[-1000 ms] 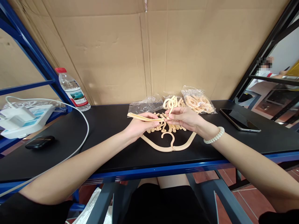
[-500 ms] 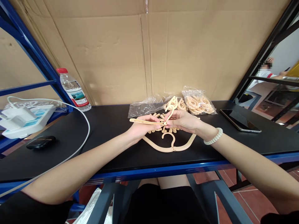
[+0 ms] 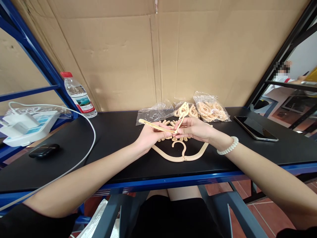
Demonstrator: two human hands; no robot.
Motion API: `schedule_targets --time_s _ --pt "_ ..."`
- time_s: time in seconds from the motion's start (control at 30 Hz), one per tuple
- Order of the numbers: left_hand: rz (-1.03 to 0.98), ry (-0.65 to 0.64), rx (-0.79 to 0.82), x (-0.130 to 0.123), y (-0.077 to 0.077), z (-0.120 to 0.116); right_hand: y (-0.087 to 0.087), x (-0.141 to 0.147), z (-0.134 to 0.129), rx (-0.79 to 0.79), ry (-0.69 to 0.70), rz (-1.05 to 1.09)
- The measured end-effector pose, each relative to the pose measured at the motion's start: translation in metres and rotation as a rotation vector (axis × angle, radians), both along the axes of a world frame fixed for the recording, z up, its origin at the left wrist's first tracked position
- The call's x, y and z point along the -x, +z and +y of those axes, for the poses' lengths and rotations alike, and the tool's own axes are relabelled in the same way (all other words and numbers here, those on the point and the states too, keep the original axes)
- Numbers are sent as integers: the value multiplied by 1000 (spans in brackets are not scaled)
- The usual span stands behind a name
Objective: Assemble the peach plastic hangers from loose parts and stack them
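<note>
Cream pieces in both hands: the left hand (image 3: 148, 135) has its fingers pinched on a bar (image 3: 153, 125), and the right hand (image 3: 195, 128) grips a stem (image 3: 180, 122) with a looped top. Here's the key bit! The bar's long axis runs crosswise, its free end up to the left, sloping down to the right fingertips. The stem leans up and away from that same spot, so the two make an open V, low point right at the right thumb. Joined or merely touching? Can't tell from here. The right hand is nearer that corner, the left just beside it. Below, a hanger (image 3: 170, 158) lies on the worktop (image 3: 119, 165), hook upward. And the writing? The bottle (image 3: 80, 97) wears a label with a lake view and red band, lettering too small to read.
</note>
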State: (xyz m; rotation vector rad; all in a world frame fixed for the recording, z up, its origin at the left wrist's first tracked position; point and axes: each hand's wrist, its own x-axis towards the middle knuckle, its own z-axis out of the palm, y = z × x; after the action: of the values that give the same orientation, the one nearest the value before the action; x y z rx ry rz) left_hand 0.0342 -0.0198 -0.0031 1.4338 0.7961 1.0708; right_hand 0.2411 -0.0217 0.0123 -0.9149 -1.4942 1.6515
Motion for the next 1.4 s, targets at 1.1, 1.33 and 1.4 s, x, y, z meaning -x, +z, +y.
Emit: schedule_targets --time_s 1.1,1.33,1.4 --pt "-43 -56 -18 -2 2 -6 -4 -2 1 -36 120 68" --pt "-71 17 -46 -6 9 -14 -1 8 -8 -108 -30 68" --pt "-79 31 -53 -6 9 -17 -1 11 -10 -136 -76 67"
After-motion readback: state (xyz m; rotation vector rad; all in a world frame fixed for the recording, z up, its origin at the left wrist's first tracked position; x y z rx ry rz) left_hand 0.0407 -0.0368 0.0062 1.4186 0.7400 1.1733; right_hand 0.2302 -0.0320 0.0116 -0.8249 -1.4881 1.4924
